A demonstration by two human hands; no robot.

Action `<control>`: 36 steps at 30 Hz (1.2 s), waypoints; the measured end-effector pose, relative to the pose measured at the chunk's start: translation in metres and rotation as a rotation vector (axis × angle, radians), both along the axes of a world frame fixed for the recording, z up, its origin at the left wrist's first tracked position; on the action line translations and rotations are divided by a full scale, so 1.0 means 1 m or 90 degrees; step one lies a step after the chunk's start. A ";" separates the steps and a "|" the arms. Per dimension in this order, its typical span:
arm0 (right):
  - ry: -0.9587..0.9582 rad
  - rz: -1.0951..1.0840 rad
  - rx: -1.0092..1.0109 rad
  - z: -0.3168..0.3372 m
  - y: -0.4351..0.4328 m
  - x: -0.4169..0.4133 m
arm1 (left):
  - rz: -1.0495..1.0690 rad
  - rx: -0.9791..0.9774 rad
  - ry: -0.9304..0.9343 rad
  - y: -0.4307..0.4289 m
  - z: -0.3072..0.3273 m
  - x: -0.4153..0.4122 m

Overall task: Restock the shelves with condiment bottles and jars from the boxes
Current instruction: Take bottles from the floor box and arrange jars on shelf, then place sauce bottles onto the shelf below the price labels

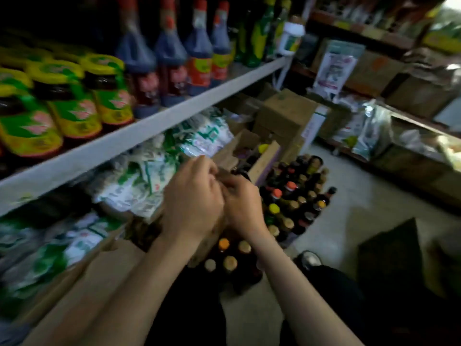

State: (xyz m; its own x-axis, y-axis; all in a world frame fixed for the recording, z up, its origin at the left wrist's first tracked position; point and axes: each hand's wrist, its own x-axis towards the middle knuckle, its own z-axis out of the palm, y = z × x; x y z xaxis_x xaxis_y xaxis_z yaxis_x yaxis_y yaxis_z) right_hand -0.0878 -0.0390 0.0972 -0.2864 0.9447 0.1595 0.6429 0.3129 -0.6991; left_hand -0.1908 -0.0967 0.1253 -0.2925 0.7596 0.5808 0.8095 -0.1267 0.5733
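Observation:
My left hand and my right hand are pressed together at the middle of the view. Both are closed on a brown cardboard flap that shows between them; motion blur hides the exact grip. Directly below the hands stand dark bottles with gold and orange caps. Further right, several more capped bottles stand packed together on the floor. The grey shelf at the left carries jars with yellow lids and green labels and tall dark sauce bottles with red caps.
White and green bags fill the lower shelf. An open cardboard box and closed boxes stand beyond the hands. Shelves with bags and cartons line the right side. A dark box sits on the floor at the right.

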 end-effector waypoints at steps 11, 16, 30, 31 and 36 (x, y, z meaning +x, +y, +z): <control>-0.357 -0.109 -0.379 -0.162 0.014 0.131 | -0.262 -0.548 0.170 0.074 -0.078 0.101; -0.448 -0.026 -0.325 -0.208 -0.006 0.134 | -0.265 -0.561 0.161 0.072 -0.090 0.095; -0.431 -0.032 -0.133 -0.068 0.013 0.156 | -0.459 -0.747 -0.001 0.077 -0.118 0.092; -0.410 -0.033 -0.132 -0.045 0.018 0.161 | -0.521 -0.768 -0.099 0.076 -0.116 0.093; -0.148 0.005 -0.113 0.054 0.040 0.172 | -0.690 -0.619 -0.469 0.072 -0.098 0.092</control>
State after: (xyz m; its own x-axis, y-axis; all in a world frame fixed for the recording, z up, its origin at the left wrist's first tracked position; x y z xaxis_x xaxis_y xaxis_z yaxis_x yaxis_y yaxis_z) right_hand 0.0846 0.0010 0.1512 -0.3038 0.9494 -0.0794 0.7897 0.2043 -0.5784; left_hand -0.0987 -0.0244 0.0277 0.6099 0.7589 -0.2283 0.1173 0.1984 0.9731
